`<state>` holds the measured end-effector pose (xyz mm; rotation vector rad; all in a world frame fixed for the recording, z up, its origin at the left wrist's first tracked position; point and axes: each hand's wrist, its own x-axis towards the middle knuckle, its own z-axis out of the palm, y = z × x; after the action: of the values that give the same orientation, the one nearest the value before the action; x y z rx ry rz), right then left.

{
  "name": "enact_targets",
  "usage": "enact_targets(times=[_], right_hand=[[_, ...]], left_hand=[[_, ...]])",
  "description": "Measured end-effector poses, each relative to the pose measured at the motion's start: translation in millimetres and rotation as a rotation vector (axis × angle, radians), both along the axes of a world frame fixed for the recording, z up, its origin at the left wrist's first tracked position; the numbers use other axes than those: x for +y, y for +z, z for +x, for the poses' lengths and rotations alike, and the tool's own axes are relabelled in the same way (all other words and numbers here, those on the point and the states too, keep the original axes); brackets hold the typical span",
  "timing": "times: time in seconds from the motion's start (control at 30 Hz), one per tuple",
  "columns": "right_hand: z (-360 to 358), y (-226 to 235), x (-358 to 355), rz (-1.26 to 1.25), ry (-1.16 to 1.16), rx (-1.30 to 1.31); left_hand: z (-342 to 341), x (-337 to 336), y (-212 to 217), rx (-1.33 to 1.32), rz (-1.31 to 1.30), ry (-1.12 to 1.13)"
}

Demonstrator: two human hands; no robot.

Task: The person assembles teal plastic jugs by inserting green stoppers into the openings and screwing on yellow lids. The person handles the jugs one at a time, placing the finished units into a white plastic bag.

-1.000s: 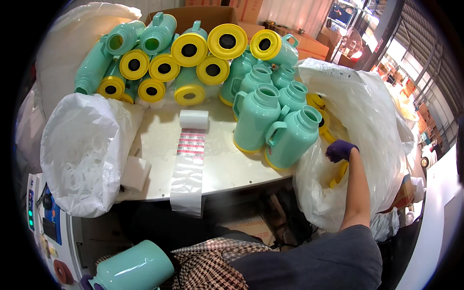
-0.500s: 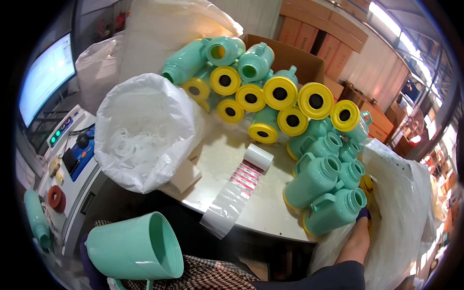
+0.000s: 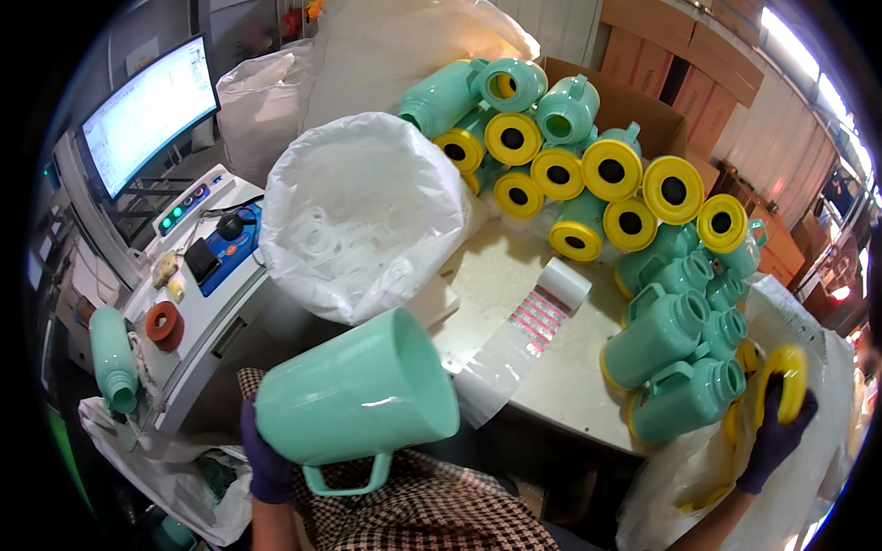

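The right hand [image 3: 776, 432], in a purple glove, has come up out of the big clear plastic sack [image 3: 808, 496] at the table's right edge, now clenched around a round yellow plastic base ring [image 3: 784, 386]. The left hand [image 3: 264, 459], also gloved, grasps a mint-green plastic jug shell [image 3: 358, 395] lying on its side over the checked lap, handle down, open end toward the pale worktable [image 3: 551, 376]. Finished green jugs with yellow bases [image 3: 671, 358] crowd the table beside a roll of pink-printed labels [image 3: 551, 298]
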<state>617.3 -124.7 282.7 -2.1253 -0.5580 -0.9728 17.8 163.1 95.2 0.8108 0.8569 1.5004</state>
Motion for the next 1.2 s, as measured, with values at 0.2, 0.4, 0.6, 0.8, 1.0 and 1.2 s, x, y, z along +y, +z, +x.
enact_targets(times=[0.2,0.4,0.6,0.8,1.0,1.2], right_hand=[[-149.1,-95.4,183.2,0.303,1.107,0.349],[-257.4,-108.6,268.5,0.01,1.586,0.081],[-288.5,-127.4,268.6,0.004,1.789,-0.006],[-299.8,-158.8,257.5,0.17,1.81,0.51],[-232.4,-158.6,282.4,0.172,1.924,1.037],[-280.6,-129.2,263.8,0.302,1.906,0.795]], left_hand=[[37.7,-19.2,-2.8,0.23,0.088,-0.058],[15.4,-31.4,-9.0,0.621,0.186,0.116],[-10.0,-44.0,-11.3,0.684,0.098,0.169],[-1.0,-41.0,-4.9,0.53,0.045,0.392],[1.5,-42.1,-12.6,0.809,0.06,0.231],[18.2,-21.1,-16.2,0.528,0.104,0.125]])
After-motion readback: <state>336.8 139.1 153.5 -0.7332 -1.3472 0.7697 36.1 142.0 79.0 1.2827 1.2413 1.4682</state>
